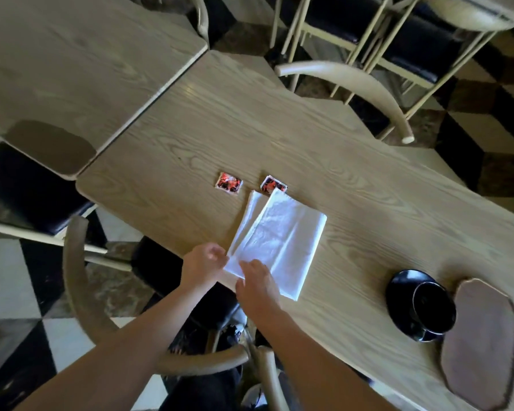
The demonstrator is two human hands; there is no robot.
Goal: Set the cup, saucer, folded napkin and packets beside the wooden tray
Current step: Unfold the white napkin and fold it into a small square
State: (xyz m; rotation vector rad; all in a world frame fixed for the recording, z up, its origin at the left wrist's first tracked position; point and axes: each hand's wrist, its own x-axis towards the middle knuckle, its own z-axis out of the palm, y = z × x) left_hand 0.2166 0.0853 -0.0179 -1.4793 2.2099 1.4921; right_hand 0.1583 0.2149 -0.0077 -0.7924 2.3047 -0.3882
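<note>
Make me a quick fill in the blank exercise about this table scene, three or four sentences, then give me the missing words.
1. Both hands, the left hand and the right hand, touch the near edge of the white ____.
2. The black cup sits on a black ____.
3. The number of red and black packets lying on the table is ____.
4. The saucer lies right beside the wooden ____.

Missing words: napkin; saucer; two; tray

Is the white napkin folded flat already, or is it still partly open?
Partly open. The white napkin shows two layers splayed apart at its far end, and both hands, left hand and right hand, rest at its near corner.
</note>
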